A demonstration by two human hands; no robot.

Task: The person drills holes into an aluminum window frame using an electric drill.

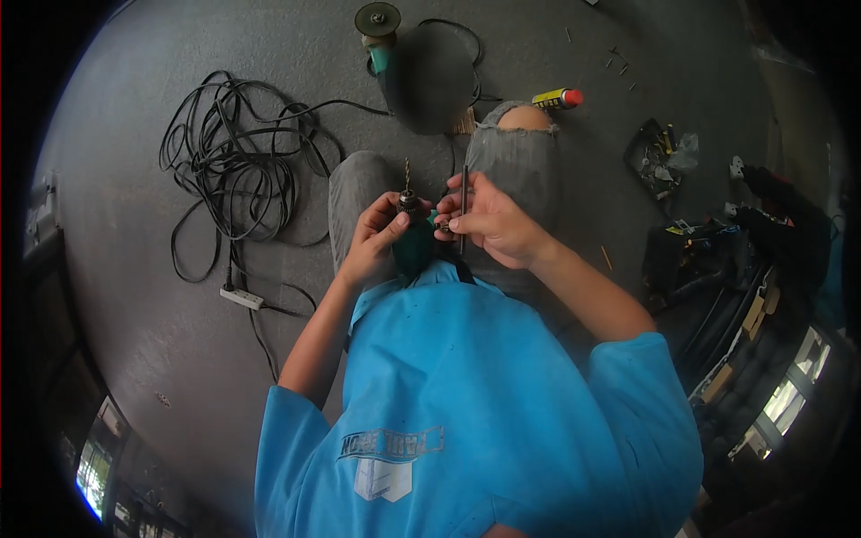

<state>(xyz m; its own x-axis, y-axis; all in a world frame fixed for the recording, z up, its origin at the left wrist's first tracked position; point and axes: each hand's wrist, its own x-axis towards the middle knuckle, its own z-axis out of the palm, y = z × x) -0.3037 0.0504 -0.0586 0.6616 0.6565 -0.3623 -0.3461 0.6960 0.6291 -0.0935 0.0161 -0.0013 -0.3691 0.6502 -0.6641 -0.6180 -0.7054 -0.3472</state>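
A power drill with a dark green body [413, 250] rests between the thighs, its chuck [408, 200] pointing forward. From the chuck a thin twist drill bit [408, 170] sticks straight out. My left hand [375, 235] is closed around the chuck, thumb on its near side. My right hand [498, 224] pinches a chuck key [464, 202], its long dark bar running fore and aft and its short metal end turned towards the drill. That metal end lies beside the chuck, a small gap apart.
An angle grinder [381, 56] lies ahead on the grey floor. Tangled black cable [235, 161] and a white power strip [242, 298] are at left. To the right are a yellow can with a red cap [558, 99], a tray of small parts [659, 166] and a dark tool bag [677, 255].
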